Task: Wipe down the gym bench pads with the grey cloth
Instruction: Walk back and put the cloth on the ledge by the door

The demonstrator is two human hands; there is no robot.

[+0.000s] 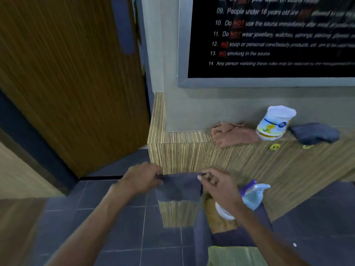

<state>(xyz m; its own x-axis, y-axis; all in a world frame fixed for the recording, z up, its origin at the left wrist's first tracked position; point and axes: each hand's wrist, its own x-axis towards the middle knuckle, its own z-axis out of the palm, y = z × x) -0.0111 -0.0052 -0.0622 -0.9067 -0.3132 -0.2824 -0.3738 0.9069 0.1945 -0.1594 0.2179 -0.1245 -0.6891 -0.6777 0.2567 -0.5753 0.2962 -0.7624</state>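
Note:
A dark grey cloth (179, 186) hangs stretched between my two hands, in front of the corner of a striped wooden ledge. My left hand (141, 179) pinches its upper left corner. My right hand (217, 184) pinches the upper right corner. No gym bench pad is in view.
A spray bottle (251, 196) with a purple trigger sits just below my right hand. On the wooden ledge (184, 137) lie a tan cloth (232, 134), a white tub (274, 122) and another dark grey cloth (315, 133). A brown door (73, 89) stands left; a rules sign (278, 35) hangs above. Dark floor tiles (123, 227) lie below.

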